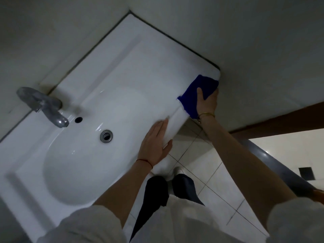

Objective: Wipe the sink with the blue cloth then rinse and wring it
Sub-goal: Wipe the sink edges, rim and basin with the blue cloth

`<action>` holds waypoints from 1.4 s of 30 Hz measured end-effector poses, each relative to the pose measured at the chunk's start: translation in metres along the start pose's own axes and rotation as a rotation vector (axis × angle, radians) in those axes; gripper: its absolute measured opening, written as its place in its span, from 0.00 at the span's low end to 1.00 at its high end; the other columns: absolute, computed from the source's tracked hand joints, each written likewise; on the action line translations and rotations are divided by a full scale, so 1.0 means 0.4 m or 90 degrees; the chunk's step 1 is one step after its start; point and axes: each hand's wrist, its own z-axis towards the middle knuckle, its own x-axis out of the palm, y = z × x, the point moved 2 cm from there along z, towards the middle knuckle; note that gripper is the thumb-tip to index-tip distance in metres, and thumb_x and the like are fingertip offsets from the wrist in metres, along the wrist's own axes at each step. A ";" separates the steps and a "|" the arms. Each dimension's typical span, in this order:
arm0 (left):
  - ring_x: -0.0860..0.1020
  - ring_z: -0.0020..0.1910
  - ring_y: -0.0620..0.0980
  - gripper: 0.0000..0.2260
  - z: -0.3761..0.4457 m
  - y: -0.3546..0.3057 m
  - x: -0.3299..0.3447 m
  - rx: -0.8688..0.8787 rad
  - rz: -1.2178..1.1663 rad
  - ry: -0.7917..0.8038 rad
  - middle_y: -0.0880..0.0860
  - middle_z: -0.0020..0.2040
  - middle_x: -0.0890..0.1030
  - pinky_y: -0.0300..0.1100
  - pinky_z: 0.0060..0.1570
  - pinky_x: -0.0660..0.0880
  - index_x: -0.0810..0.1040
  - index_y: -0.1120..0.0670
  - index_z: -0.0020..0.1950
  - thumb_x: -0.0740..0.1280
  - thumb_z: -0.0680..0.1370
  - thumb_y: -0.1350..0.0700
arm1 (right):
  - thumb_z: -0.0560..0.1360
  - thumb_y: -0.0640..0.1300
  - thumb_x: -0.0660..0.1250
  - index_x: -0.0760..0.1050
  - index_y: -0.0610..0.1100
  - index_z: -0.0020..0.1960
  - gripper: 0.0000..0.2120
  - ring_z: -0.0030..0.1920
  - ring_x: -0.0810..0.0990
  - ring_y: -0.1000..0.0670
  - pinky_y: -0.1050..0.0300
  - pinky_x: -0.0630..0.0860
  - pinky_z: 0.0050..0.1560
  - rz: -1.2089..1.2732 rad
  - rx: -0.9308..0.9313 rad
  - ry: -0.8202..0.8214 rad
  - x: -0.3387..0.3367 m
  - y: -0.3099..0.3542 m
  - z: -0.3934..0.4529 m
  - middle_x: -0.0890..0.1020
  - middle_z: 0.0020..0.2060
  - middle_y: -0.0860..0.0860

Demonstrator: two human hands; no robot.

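Blue cloth [196, 95] draped lengthwise over sink [122, 67] edge, right hand [206, 102] gripping, left hand [156, 144] flat.

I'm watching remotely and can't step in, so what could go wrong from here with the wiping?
The blue cloth sits at the outer corner of the sink, partly over the edge, so it might slip off toward the floor. The right hand pins it with the fingers. The left hand leans on the front rim; if wet, it could slide.

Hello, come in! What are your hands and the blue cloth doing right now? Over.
Right hand pressing blue cloth on the sink rim's far corner. Left hand flat on front edge. Faucet dry. Nothing blocking.
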 end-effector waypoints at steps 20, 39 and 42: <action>0.71 0.68 0.57 0.33 -0.480 0.172 -0.116 -0.006 0.039 -0.022 0.60 0.70 0.73 0.51 0.70 0.70 0.63 0.62 0.77 0.72 0.76 0.54 | 0.78 0.49 0.65 0.47 0.43 0.78 0.37 0.70 0.65 0.48 0.58 0.61 0.69 0.048 -0.027 0.046 0.187 -0.201 -0.535 0.64 0.73 0.47; 0.71 0.70 0.55 0.29 -0.922 0.380 -0.264 0.015 0.098 -0.008 0.57 0.70 0.75 0.43 0.74 0.59 0.70 0.61 0.74 0.54 0.82 0.41 | 0.78 0.51 0.64 0.51 0.45 0.77 0.34 0.65 0.71 0.45 0.45 0.69 0.67 0.029 -0.009 0.015 0.344 -0.321 -1.024 0.69 0.69 0.46; 0.71 0.71 0.56 0.27 -0.978 0.433 -0.282 0.032 0.117 -0.001 0.57 0.71 0.74 0.44 0.75 0.60 0.70 0.61 0.73 0.52 0.84 0.44 | 0.78 0.50 0.64 0.50 0.45 0.77 0.33 0.65 0.71 0.45 0.49 0.69 0.67 0.030 -0.003 0.017 0.380 -0.349 -1.117 0.69 0.69 0.46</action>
